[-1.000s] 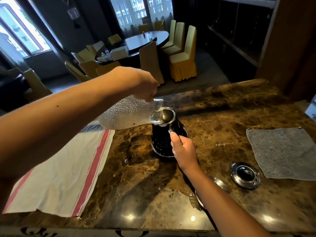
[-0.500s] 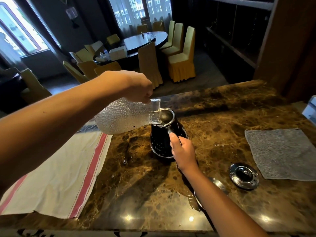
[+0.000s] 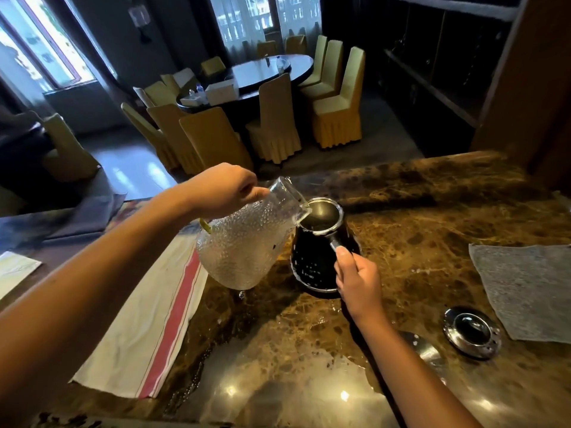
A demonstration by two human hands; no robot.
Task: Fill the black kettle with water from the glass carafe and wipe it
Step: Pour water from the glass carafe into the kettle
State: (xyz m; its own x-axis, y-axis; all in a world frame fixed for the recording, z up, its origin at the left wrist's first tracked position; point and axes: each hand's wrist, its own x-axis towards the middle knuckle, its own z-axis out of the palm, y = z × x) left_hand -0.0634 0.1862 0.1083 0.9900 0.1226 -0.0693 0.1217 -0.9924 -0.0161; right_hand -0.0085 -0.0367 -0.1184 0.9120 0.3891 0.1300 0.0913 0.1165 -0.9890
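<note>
The black kettle stands upright and lidless on the brown marble counter, its round mouth open toward me. My right hand grips its handle from the near side. My left hand holds the dimpled glass carafe by the neck. The carafe hangs tilted, base down to the left, with its spout at the kettle's left rim. A grey cloth lies flat at the counter's right side.
A white towel with red stripes is spread on the counter's left part. A round metal lid lies right of my right forearm, and another shiny metal piece shows beside the forearm. Beyond the counter are yellow-covered chairs around a dark table.
The carafe has swung back toward upright, its base dropping down and its spout lifting at the kettle's rim. My right hand stays on the handle.
</note>
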